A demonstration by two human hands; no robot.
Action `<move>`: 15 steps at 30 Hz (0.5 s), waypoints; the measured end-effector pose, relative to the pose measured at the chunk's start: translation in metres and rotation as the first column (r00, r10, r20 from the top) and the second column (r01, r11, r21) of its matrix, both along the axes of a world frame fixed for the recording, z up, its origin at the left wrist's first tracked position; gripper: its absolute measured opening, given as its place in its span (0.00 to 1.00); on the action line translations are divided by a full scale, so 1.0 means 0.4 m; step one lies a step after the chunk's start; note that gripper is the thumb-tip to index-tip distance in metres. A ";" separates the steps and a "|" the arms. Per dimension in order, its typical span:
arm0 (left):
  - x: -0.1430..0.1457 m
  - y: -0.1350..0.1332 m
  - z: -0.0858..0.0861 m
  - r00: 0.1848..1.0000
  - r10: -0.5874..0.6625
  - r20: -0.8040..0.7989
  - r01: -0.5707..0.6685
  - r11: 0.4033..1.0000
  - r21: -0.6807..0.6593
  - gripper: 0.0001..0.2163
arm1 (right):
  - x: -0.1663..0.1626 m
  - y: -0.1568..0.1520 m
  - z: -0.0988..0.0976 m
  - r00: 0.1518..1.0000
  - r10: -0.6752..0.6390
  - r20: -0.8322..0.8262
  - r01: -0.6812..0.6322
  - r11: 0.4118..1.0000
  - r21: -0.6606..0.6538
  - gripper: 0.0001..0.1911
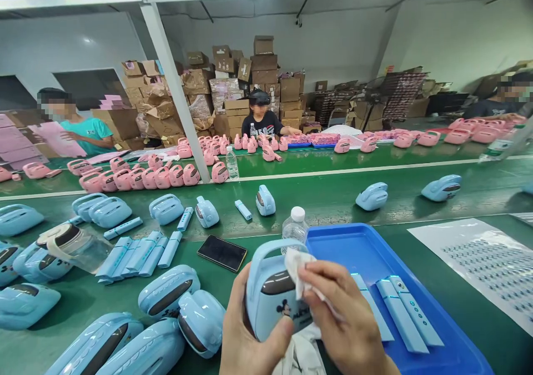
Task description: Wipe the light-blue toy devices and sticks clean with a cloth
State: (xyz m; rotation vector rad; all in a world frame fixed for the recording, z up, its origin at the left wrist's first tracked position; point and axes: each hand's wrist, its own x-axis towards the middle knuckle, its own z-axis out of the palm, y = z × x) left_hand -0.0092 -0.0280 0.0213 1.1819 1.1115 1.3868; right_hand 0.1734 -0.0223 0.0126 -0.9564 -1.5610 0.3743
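My left hand is wrapped round a light-blue plastic housing with a carrying handle, a dark glossy panel and a printed mouse figure. Pinched in my right hand is a white cloth, pressed against the housing beside its dark panel. More white cloth lies beneath my hands. To the right, a blue tray bears several long light-blue pieces, partly hidden by my right hand. Similar blue housings lie on the green table to my left.
A phone, stacked blue bars, a toppled clear jug and a water bottle surround my work spot. A printed sheet lies right. Across the green conveyor, people work among pink housings.
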 end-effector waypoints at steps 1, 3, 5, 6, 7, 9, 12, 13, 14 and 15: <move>0.003 -0.001 -0.004 0.994 0.008 0.111 -0.001 0.998 -0.062 0.39 | 0.002 0.008 -0.011 0.994 -0.006 -0.108 -0.010 0.989 -0.145 0.12; 0.015 -0.006 -0.012 0.923 0.046 0.381 0.027 0.983 -0.184 0.41 | -0.001 0.017 -0.029 0.922 -0.048 -0.385 -0.140 0.884 -0.446 0.13; 0.032 -0.011 -0.021 0.812 0.110 0.573 0.051 0.965 -0.258 0.41 | -0.019 0.010 -0.033 0.791 -0.043 -0.611 -0.354 0.781 -0.514 0.21; 0.040 -0.013 -0.025 0.770 0.141 0.623 0.047 0.960 -0.276 0.40 | -0.033 0.002 -0.028 0.726 -0.006 -0.687 -0.443 0.761 -0.475 0.24; 0.048 -0.015 -0.027 0.740 0.166 0.651 0.042 0.956 -0.291 0.37 | -0.048 -0.009 -0.020 0.666 0.035 -0.745 -0.517 0.742 -0.427 0.27; 0.058 -0.017 -0.024 0.726 0.175 0.666 0.028 0.959 -0.282 0.33 | -0.072 -0.031 0.001 0.630 0.108 -0.769 -0.576 0.730 -0.369 0.31; 0.054 -0.017 0.003 0.832 0.150 0.535 -0.089 0.986 -0.138 0.35 | -0.083 -0.044 0.026 0.674 0.146 -0.724 -0.564 0.735 -0.376 0.35; 0.049 -0.016 0.015 0.880 0.141 0.454 -0.123 0.990 -0.069 0.38 | -0.081 -0.043 0.030 0.706 0.136 -0.695 -0.533 0.748 -0.395 0.34; 0.043 -0.016 0.027 0.915 0.127 0.382 -0.131 0.991 -0.015 0.43 | -0.078 -0.040 0.032 0.748 0.131 -0.650 -0.491 0.770 -0.409 0.33; 0.037 -0.015 0.038 0.937 0.105 0.333 -0.115 0.993 0.012 0.46 | -0.078 -0.036 0.033 0.804 0.131 -0.580 -0.427 0.807 -0.409 0.32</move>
